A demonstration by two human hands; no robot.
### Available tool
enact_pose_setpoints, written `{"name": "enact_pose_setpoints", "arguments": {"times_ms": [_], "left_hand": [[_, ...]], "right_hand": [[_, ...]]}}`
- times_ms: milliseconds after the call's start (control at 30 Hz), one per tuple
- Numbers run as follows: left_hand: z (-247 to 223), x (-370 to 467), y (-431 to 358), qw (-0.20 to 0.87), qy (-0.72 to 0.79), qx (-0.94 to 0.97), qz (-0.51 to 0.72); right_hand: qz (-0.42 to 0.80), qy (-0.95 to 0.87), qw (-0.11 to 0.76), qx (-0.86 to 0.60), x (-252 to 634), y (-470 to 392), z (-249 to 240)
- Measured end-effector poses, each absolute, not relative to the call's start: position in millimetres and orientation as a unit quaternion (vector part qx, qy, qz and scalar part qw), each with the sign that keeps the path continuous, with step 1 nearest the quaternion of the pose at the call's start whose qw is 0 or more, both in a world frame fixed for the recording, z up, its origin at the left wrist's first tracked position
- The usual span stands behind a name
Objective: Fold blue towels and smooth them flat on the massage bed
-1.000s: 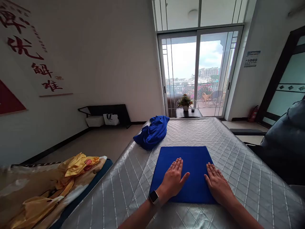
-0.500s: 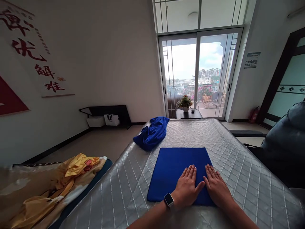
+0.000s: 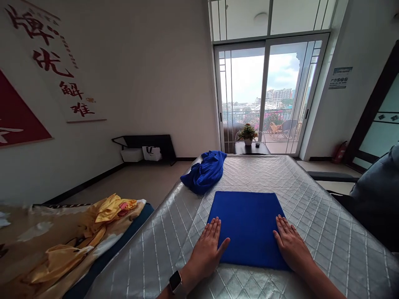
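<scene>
A flat blue cloth (image 3: 249, 230), folded into a neat rectangle, lies on the silver quilted cover (image 3: 324, 224). My left hand (image 3: 208, 247), with a watch on its wrist, rests on the cloth's left edge, fingers straight and thumb apart. On the right edge my right hand (image 3: 289, 241) lies flat, fingers stretched out. Neither hand grips anything. Farther back, at the cover's left side, sits a crumpled blue cloth (image 3: 205, 171).
Yellow and tan cloths (image 3: 93, 232) are heaped low on the left. Behind the cover's far edge stands a small black table (image 3: 252, 148) with a potted plant (image 3: 247, 133). A dark padded seat (image 3: 378, 182) is at the right.
My left hand has slid left across the folded cloth, from its middle to its left edge. My right hand stays flat at the right edge. The view has turned slightly left.
</scene>
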State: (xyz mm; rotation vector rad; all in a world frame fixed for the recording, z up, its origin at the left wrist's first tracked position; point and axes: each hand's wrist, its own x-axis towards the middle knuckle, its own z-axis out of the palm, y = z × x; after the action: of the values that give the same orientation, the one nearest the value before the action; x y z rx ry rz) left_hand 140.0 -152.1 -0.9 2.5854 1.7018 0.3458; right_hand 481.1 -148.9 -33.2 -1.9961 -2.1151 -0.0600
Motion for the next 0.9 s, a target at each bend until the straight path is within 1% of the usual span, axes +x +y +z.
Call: {"name": "enact_pose_setpoints", "arguments": {"times_ms": [267,567,800,900], "left_hand": [[-2,142,-153,0.028,0.554,0.823,0.124],[-5,141,-152,0.023,0.558,0.821,0.117],[18,149,-155,0.052,0.570,0.816,0.074],[28,174,-161,0.072,0.532,0.841,0.074]], "right_hand": [[-0.048,-0.747,0.115,-0.653,490,-169,-33],[-0.001,-0.723,0.123,-0.680,490,-198,-59],[0.015,-0.725,0.109,-0.680,489,-200,-58],[0.031,-0.725,0.111,-0.679,488,-200,-53]]}}
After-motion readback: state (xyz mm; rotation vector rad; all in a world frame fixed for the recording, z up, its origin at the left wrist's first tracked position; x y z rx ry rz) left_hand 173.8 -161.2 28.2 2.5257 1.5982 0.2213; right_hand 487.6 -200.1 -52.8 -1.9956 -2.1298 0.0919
